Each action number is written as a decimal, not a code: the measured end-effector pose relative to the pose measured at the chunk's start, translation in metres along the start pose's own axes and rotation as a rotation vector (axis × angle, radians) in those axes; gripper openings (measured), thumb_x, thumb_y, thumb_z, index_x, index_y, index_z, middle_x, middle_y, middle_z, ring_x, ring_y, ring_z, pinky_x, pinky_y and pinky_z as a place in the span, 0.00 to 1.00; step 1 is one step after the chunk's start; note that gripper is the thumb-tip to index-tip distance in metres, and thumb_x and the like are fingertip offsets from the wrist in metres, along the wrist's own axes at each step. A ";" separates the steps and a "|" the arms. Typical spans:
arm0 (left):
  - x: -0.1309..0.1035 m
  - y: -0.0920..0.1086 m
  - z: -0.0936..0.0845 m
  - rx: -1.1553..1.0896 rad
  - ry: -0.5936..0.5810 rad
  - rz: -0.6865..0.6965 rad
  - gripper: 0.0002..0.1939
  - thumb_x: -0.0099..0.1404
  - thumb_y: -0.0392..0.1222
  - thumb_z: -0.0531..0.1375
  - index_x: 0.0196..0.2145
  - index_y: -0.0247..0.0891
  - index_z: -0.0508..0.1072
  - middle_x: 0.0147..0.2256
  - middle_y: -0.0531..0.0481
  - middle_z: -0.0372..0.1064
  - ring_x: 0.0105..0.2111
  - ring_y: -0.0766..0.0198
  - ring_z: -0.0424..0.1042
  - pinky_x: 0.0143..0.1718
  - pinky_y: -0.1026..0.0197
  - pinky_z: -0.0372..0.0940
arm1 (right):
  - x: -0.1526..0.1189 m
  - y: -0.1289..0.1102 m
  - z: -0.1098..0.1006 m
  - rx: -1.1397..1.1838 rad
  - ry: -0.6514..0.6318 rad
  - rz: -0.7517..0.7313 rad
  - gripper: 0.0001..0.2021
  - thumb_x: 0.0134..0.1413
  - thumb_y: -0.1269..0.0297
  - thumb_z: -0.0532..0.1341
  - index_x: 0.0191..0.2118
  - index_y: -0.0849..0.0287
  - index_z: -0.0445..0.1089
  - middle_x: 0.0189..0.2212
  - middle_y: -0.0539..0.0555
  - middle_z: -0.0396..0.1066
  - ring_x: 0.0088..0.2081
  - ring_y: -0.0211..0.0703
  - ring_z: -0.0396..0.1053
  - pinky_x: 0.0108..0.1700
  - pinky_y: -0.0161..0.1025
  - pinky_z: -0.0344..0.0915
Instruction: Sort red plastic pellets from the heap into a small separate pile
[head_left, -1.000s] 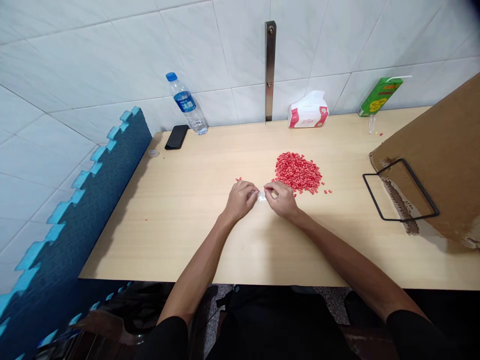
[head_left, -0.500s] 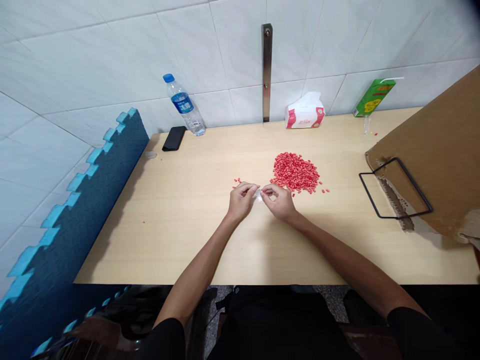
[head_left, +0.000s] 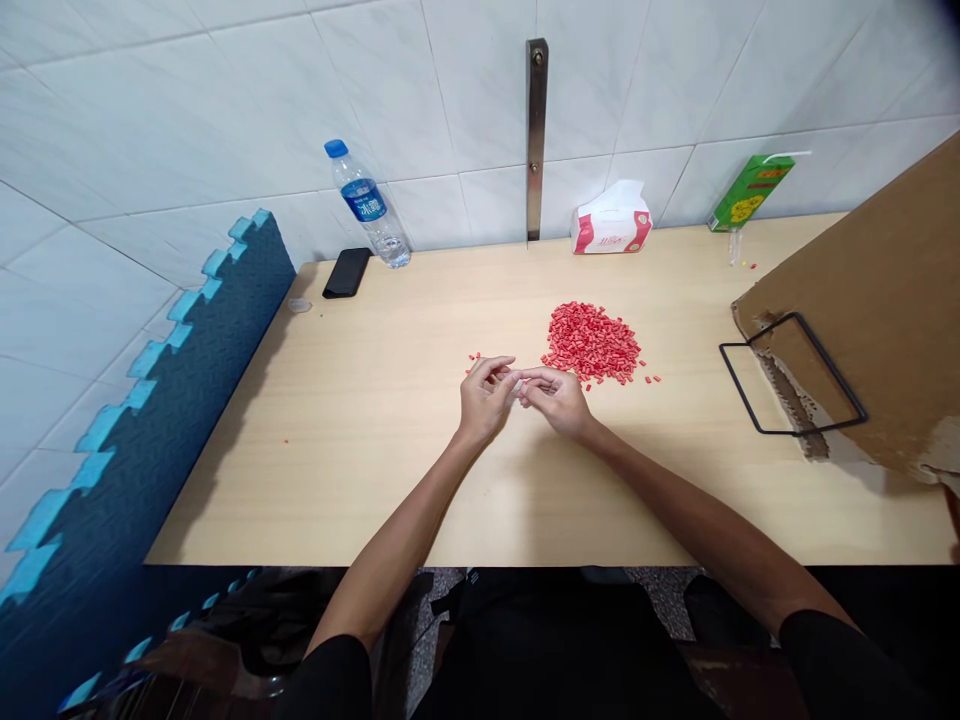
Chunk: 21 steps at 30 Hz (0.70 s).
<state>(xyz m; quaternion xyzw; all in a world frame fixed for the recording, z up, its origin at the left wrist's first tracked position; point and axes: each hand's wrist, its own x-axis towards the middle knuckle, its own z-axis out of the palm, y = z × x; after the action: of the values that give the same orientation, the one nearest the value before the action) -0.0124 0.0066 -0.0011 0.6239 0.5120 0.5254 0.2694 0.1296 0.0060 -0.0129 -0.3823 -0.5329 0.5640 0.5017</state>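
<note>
My left hand (head_left: 484, 397) and my right hand (head_left: 556, 400) meet over the middle of the table, fingertips touching or nearly so. Between them shows a small, clear, whitish piece of plastic (head_left: 515, 393), mostly covered by the fingers; its kind is too small to tell. Both hands are closed in a pinch on it, though the left's index finger is raised off the thumb. Just beyond the right hand lies a heap of small red pellets (head_left: 591, 342). A few loose red pellets (head_left: 474, 357) lie behind the left hand.
On the table (head_left: 360, 450) stand a water bottle (head_left: 369, 208), a tissue pack (head_left: 612, 222) and a green drink carton (head_left: 752, 192). A black phone (head_left: 347, 273) lies at the back left. A cardboard box (head_left: 862, 330) with a black wire frame (head_left: 855, 400) stands right; blue foam mats (head_left: 172, 390) edge the left.
My left index finger has lifted and straightened away from the thumb. The right fingertips have come nearer the left ones, covering more of the clear piece. The pellet heap looks unchanged.
</note>
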 end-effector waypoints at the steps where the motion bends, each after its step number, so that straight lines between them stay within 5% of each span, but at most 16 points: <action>1: 0.000 0.001 -0.001 0.040 0.012 0.030 0.08 0.60 0.45 0.62 0.36 0.39 0.75 0.32 0.49 0.69 0.33 0.65 0.68 0.37 0.60 0.65 | 0.000 0.000 0.000 0.019 -0.004 0.011 0.12 0.45 0.61 0.64 0.37 0.59 0.74 0.24 0.50 0.74 0.25 0.38 0.71 0.32 0.38 0.70; 10: 0.000 -0.004 -0.009 0.395 -0.062 0.393 0.09 0.65 0.43 0.57 0.37 0.41 0.76 0.33 0.48 0.71 0.35 0.62 0.69 0.42 0.56 0.64 | 0.005 -0.005 -0.003 0.206 0.033 0.113 0.11 0.42 0.61 0.66 0.33 0.61 0.73 0.23 0.51 0.75 0.24 0.38 0.71 0.30 0.39 0.69; 16: 0.000 -0.003 -0.009 0.393 -0.047 0.341 0.10 0.66 0.42 0.54 0.34 0.40 0.75 0.32 0.47 0.72 0.36 0.62 0.69 0.42 0.55 0.64 | 0.003 -0.002 -0.004 0.038 -0.004 0.041 0.13 0.44 0.58 0.66 0.36 0.60 0.72 0.27 0.53 0.75 0.29 0.41 0.74 0.35 0.41 0.72; 21: -0.003 0.001 -0.006 0.319 -0.048 0.301 0.09 0.65 0.43 0.56 0.32 0.39 0.74 0.31 0.48 0.72 0.33 0.63 0.69 0.39 0.57 0.65 | 0.003 0.000 -0.009 -0.239 0.095 -0.158 0.08 0.47 0.60 0.65 0.33 0.59 0.72 0.31 0.54 0.75 0.34 0.42 0.74 0.40 0.40 0.71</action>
<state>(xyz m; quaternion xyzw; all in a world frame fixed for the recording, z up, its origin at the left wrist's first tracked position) -0.0175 0.0021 0.0005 0.7403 0.4831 0.4572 0.0979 0.1381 0.0105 -0.0134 -0.4226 -0.6001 0.4368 0.5202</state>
